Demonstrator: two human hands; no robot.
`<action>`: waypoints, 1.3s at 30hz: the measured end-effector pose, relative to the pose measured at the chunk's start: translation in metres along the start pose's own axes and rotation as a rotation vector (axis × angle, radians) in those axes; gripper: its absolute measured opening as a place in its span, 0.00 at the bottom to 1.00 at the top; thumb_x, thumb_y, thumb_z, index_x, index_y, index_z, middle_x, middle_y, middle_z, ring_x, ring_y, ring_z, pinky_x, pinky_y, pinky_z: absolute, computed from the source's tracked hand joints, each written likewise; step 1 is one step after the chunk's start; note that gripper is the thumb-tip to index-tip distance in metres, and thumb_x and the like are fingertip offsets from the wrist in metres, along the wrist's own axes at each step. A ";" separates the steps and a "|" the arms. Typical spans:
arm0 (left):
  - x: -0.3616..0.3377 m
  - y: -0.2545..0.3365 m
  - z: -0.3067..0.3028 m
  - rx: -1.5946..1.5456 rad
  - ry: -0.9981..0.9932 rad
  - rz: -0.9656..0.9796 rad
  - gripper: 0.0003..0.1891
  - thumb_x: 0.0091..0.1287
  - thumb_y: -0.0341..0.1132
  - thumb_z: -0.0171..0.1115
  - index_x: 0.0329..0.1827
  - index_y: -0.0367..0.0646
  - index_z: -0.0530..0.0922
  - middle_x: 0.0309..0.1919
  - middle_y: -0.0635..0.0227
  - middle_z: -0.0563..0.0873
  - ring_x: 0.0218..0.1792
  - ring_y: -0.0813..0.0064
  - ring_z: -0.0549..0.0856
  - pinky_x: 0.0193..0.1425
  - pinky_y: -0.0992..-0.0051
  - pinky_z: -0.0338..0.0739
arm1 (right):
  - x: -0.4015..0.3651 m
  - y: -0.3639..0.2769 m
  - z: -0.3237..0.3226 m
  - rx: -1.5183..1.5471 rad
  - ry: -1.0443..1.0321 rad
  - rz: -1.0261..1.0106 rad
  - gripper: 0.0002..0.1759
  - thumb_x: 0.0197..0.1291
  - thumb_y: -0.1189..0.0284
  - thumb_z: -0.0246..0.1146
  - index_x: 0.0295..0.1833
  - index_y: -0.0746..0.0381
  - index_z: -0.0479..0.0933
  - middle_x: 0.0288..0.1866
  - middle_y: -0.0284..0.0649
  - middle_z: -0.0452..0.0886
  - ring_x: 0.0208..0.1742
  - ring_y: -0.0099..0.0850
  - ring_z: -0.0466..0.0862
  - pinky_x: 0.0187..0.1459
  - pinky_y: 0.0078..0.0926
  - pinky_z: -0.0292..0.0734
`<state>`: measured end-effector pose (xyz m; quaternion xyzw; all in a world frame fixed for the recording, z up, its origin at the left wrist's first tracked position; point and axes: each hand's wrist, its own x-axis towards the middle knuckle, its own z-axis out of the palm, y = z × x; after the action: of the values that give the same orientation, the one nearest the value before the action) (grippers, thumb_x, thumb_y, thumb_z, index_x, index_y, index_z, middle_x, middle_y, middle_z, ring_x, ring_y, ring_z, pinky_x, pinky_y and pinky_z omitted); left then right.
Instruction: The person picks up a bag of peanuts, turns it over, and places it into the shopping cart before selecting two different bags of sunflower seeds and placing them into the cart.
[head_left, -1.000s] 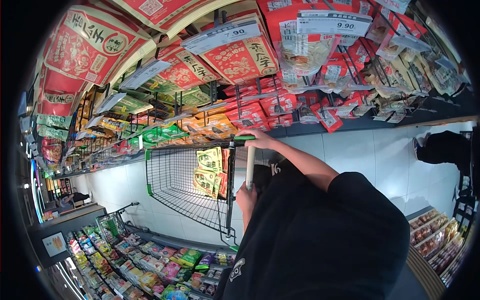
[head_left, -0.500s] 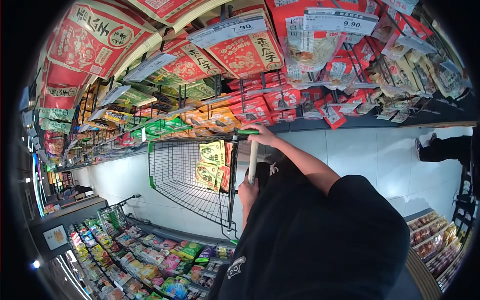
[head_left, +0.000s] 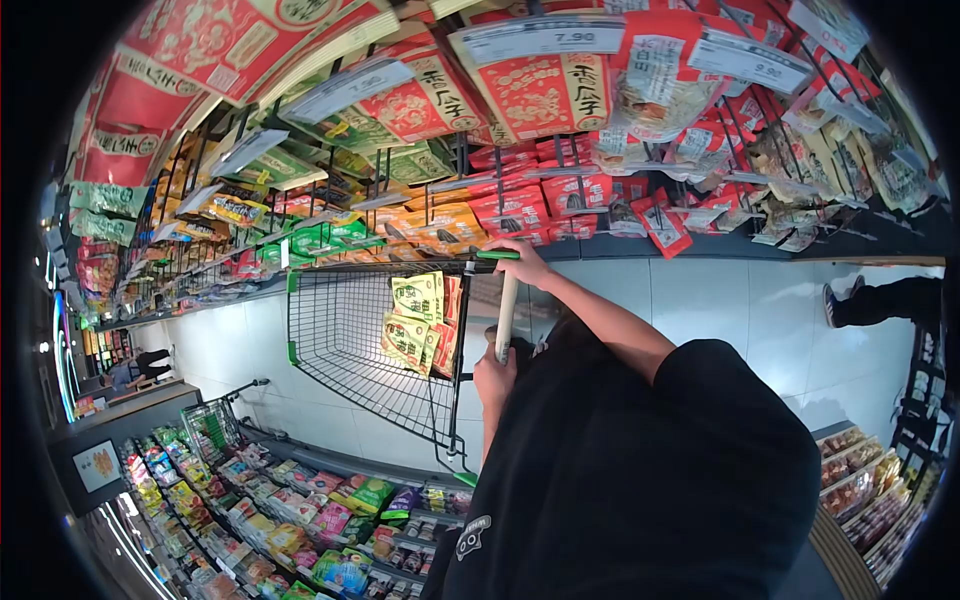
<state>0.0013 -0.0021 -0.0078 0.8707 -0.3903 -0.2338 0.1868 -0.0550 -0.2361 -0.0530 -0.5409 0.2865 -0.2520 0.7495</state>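
While left hand [head_left: 495,381] and right hand [head_left: 527,264] clench the cart handle [head_left: 506,305], yellow packets [head_left: 415,322] sit inside; shelves [head_left: 560,205] alongside.

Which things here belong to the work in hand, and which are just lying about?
In hand: shopping cart, handle, left hand, right hand, yellow packets inside.
Just around: hanging snack packs, price tag, second cart, another person's leg.

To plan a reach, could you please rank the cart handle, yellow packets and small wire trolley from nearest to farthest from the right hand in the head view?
1. cart handle, gripped by the right hand.
2. yellow packets, inside the cart, just ahead.
3. small wire trolley, far ahead on the left.
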 end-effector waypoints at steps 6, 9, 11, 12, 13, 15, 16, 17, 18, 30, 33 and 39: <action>0.010 -0.020 -0.022 0.038 0.009 -0.010 0.14 0.65 0.45 0.63 0.39 0.41 0.79 0.31 0.48 0.86 0.35 0.43 0.86 0.40 0.51 0.80 | 0.019 0.011 0.027 -0.058 -0.029 0.006 0.23 0.57 0.81 0.58 0.60 0.62 0.78 0.51 0.35 0.83 0.39 0.25 0.87 0.38 0.21 0.76; 0.016 -0.039 -0.030 0.059 0.000 -0.015 0.14 0.65 0.45 0.63 0.41 0.43 0.80 0.32 0.49 0.87 0.36 0.43 0.86 0.40 0.51 0.80 | 0.026 0.012 0.043 -0.044 -0.051 0.013 0.23 0.58 0.81 0.57 0.61 0.62 0.76 0.51 0.35 0.83 0.39 0.25 0.87 0.39 0.22 0.77; 0.021 -0.047 -0.038 0.079 -0.009 -0.032 0.14 0.65 0.45 0.63 0.42 0.43 0.80 0.32 0.50 0.87 0.36 0.43 0.86 0.41 0.51 0.80 | 0.030 0.011 0.053 -0.033 -0.058 0.047 0.22 0.59 0.81 0.57 0.61 0.62 0.76 0.53 0.36 0.83 0.39 0.25 0.86 0.41 0.22 0.78; 0.023 -0.051 -0.043 0.069 -0.007 -0.027 0.14 0.66 0.45 0.63 0.43 0.44 0.80 0.33 0.50 0.87 0.36 0.44 0.86 0.41 0.51 0.80 | 0.034 0.013 0.057 -0.027 -0.063 0.063 0.22 0.60 0.81 0.56 0.61 0.63 0.75 0.54 0.36 0.82 0.38 0.25 0.86 0.41 0.23 0.78; 0.025 -0.055 -0.047 0.059 -0.005 -0.024 0.14 0.66 0.45 0.63 0.43 0.44 0.80 0.33 0.50 0.87 0.36 0.44 0.86 0.41 0.51 0.80 | 0.038 0.016 0.063 -0.018 -0.054 0.049 0.22 0.60 0.80 0.56 0.61 0.62 0.75 0.55 0.36 0.82 0.38 0.25 0.86 0.42 0.23 0.78; 0.028 -0.065 -0.056 0.046 0.001 -0.019 0.14 0.66 0.45 0.63 0.44 0.45 0.81 0.33 0.51 0.87 0.37 0.44 0.86 0.41 0.51 0.80 | 0.045 0.020 0.077 0.005 -0.039 0.027 0.21 0.61 0.80 0.57 0.61 0.62 0.75 0.56 0.36 0.81 0.38 0.24 0.85 0.43 0.24 0.79; 0.030 -0.070 -0.060 0.043 0.005 -0.016 0.14 0.66 0.45 0.63 0.44 0.45 0.81 0.34 0.51 0.87 0.37 0.44 0.86 0.41 0.51 0.80 | 0.048 0.021 0.083 -0.010 -0.042 0.033 0.21 0.61 0.80 0.57 0.61 0.62 0.75 0.56 0.36 0.80 0.38 0.24 0.85 0.43 0.24 0.79; 0.033 -0.075 -0.065 0.039 0.009 -0.012 0.13 0.66 0.45 0.62 0.45 0.46 0.81 0.34 0.51 0.87 0.37 0.44 0.86 0.41 0.51 0.80 | 0.051 0.021 0.088 -0.025 -0.045 0.038 0.22 0.61 0.80 0.57 0.61 0.62 0.75 0.57 0.36 0.80 0.37 0.24 0.85 0.43 0.24 0.79; 0.035 -0.081 -0.068 0.038 0.009 -0.012 0.13 0.66 0.45 0.62 0.45 0.45 0.81 0.34 0.51 0.87 0.37 0.44 0.86 0.41 0.51 0.80 | 0.054 0.018 0.094 -0.041 -0.047 0.043 0.22 0.61 0.80 0.57 0.62 0.61 0.75 0.57 0.36 0.79 0.37 0.24 0.85 0.44 0.24 0.79; 0.065 -0.140 -0.109 0.042 0.015 0.001 0.14 0.65 0.43 0.63 0.44 0.42 0.80 0.33 0.49 0.87 0.36 0.44 0.86 0.42 0.51 0.81 | 0.085 0.025 0.161 -0.081 -0.007 0.036 0.20 0.63 0.79 0.58 0.61 0.59 0.75 0.49 0.36 0.81 0.38 0.24 0.85 0.44 0.25 0.79; 0.071 -0.152 -0.119 0.051 0.019 0.001 0.14 0.64 0.43 0.64 0.43 0.41 0.80 0.32 0.49 0.87 0.36 0.44 0.86 0.42 0.51 0.81 | 0.093 0.031 0.175 -0.066 0.020 0.054 0.19 0.64 0.78 0.58 0.61 0.60 0.75 0.48 0.36 0.81 0.38 0.24 0.84 0.44 0.25 0.79; 0.077 -0.168 -0.139 0.072 0.023 0.009 0.13 0.64 0.42 0.63 0.43 0.42 0.80 0.32 0.49 0.87 0.36 0.45 0.86 0.42 0.51 0.81 | 0.108 0.043 0.198 -0.050 0.043 0.064 0.18 0.64 0.79 0.59 0.60 0.60 0.76 0.47 0.36 0.82 0.38 0.24 0.84 0.43 0.25 0.79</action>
<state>0.2231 0.0640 0.0012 0.8778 -0.4002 -0.2087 0.1606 0.1638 -0.1664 -0.0614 -0.5442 0.3261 -0.2324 0.7372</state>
